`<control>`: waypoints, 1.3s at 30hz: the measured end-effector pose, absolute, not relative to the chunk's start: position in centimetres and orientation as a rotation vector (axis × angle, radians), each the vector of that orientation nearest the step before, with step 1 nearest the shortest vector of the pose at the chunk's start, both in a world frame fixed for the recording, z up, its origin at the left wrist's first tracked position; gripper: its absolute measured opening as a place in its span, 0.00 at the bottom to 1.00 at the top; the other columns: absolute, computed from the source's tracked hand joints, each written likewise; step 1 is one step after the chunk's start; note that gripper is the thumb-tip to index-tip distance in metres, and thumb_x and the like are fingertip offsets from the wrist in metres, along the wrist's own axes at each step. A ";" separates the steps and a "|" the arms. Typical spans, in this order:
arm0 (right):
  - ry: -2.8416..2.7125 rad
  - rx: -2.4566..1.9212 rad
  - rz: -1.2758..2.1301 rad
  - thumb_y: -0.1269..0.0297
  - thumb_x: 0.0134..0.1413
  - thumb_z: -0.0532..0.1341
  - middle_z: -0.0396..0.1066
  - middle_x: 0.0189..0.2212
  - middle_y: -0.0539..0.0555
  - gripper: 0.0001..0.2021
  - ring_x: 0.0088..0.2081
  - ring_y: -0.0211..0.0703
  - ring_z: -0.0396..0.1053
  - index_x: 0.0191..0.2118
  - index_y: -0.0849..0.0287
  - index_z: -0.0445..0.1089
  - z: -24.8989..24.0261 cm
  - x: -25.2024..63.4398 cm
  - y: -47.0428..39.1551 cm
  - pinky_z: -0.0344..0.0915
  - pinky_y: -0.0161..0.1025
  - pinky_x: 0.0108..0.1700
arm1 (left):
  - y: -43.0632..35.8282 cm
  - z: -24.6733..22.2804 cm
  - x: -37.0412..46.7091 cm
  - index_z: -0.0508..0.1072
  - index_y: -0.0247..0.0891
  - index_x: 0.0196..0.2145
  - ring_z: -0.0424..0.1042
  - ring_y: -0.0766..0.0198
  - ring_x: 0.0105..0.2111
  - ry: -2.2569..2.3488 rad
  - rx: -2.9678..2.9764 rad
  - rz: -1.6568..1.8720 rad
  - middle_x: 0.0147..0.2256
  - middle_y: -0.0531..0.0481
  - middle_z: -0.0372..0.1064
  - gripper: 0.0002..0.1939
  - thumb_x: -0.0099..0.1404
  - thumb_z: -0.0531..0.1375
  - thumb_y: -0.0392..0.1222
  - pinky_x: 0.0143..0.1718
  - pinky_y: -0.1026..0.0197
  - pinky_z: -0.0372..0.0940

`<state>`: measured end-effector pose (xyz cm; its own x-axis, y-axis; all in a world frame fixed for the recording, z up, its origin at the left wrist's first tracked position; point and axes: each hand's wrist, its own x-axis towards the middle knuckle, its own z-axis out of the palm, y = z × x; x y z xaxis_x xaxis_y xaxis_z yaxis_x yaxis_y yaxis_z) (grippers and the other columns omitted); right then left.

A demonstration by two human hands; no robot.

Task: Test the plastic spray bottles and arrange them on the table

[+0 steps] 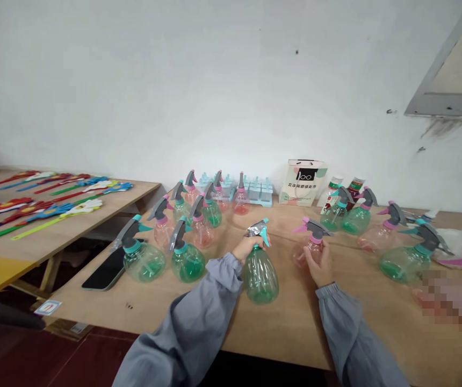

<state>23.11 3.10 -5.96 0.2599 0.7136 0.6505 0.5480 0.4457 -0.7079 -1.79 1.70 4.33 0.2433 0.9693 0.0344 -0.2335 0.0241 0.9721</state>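
Observation:
My left hand (pixel 249 247) is closed round the neck of a green spray bottle (pixel 261 277) with a grey and turquoise trigger head. That bottle stands over the near middle of the table, tilted a little. To the right, my right hand (pixel 318 262) grips a pink spray bottle (pixel 301 253) by its body, just under the pink collar; its pink nozzle points left. On the left stand several more green and pink bottles, the nearest being a green spray bottle (pixel 188 262). Others stand on the right, among them a large green spray bottle (pixel 404 263).
A dark phone (pixel 104 271) lies at the table's left. Along the wall are light-blue molds (pixel 259 192), a paper bag (pixel 303 183) and two labelled bottles. A second table (pixel 73 223) at left holds colourful hand-shaped clappers (pixel 65 212). A pixelated patch covers the right edge.

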 end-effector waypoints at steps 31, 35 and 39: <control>-1.385 -1.197 0.166 0.47 0.51 0.62 0.68 0.50 0.63 0.31 0.51 0.55 0.68 0.56 0.58 0.59 -5.5 22.8 2.9 0.63 0.58 0.54 | 2.6 -1.8 -6.0 0.59 0.37 0.47 0.68 0.47 0.52 1.963 1.876 1.468 0.46 0.39 0.66 0.27 0.56 0.65 0.50 0.51 0.47 0.62; -1.410 -1.205 0.057 0.45 0.50 0.63 0.68 0.44 0.60 0.29 0.47 0.53 0.67 0.52 0.59 0.63 -5.3 22.7 2.8 0.64 0.56 0.52 | 6.5 -1.2 -5.8 0.59 0.36 0.50 0.66 0.47 0.54 1.996 1.749 1.549 0.48 0.35 0.65 0.27 0.59 0.63 0.51 0.53 0.47 0.61; -1.419 -1.225 -0.010 0.43 0.48 0.63 0.65 0.41 0.57 0.27 0.46 0.53 0.65 0.47 0.58 0.65 -4.9 22.6 2.6 0.64 0.55 0.51 | 9.2 -0.4 -5.9 0.58 0.34 0.54 0.63 0.45 0.57 2.045 1.679 1.491 0.53 0.32 0.63 0.30 0.61 0.62 0.50 0.56 0.46 0.59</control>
<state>22.56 2.56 -4.95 0.2553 0.6375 0.7269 0.6478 0.4453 -0.6181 -5.92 9.25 -0.43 -0.3850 0.7936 0.4712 0.6915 -0.0901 0.7167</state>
